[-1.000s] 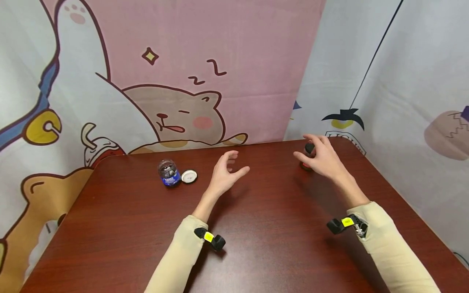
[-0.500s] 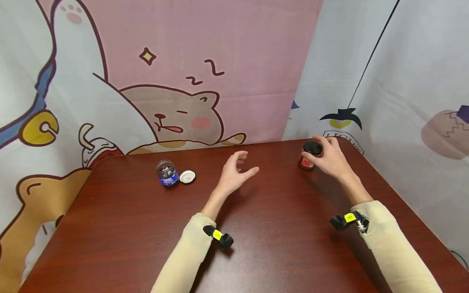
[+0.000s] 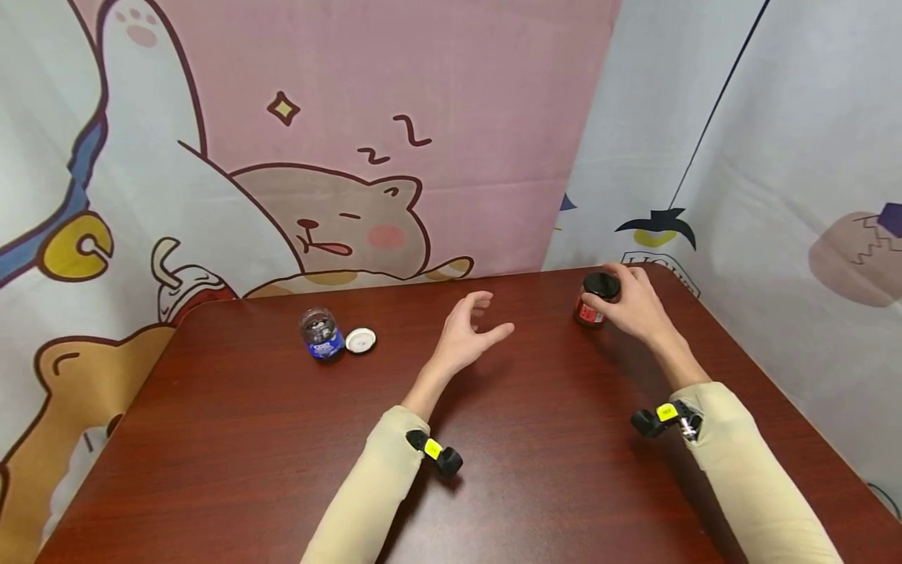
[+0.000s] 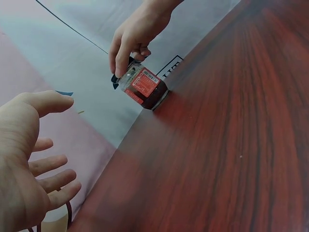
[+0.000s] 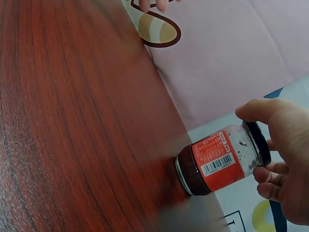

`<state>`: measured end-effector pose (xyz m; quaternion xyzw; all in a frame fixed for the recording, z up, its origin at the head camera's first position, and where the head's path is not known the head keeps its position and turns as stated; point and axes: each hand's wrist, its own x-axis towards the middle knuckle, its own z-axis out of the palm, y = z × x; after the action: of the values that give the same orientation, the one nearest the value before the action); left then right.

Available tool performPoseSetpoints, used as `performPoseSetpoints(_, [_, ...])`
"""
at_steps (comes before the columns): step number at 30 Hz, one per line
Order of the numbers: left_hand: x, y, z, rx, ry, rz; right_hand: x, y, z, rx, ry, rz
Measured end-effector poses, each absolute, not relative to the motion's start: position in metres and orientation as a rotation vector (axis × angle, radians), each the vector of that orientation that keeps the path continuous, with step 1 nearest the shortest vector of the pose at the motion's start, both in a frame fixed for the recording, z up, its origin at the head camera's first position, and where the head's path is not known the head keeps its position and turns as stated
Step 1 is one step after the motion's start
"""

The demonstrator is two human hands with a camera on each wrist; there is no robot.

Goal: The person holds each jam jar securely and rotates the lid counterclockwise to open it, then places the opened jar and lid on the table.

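At the far right of the table, my right hand grips a glass jar around its black lid, thumb on one side and fingers on the other. A red label with a barcode wraps this jar, and dark contents fill its lower part. The jar appears to stand on the table. My left hand hovers over the middle of the table, fingers spread and relaxed, holding nothing; in the left wrist view its thumb and fingers are apart.
On the left of the table stands a lidless glass jar with a blue label. Beside it a white-lined lid lies with its inside up. Printed cloth hangs behind the table's back edge and along its right side.
My right hand has closed around the lid of the red-labelled jar, which was partly hidden behind it before. My left hand has drifted to the right, still holding nothing.
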<state>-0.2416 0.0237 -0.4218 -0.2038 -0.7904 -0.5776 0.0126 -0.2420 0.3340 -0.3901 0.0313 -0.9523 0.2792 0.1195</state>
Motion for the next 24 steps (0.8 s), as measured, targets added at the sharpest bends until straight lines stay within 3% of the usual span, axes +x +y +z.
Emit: performPoseSetpoints(24, [-0.240,0.054,-0.425,-0.699,-2.553,-1.771,-0.244,0.328,-0.393,0.060,-2.780,0.807])
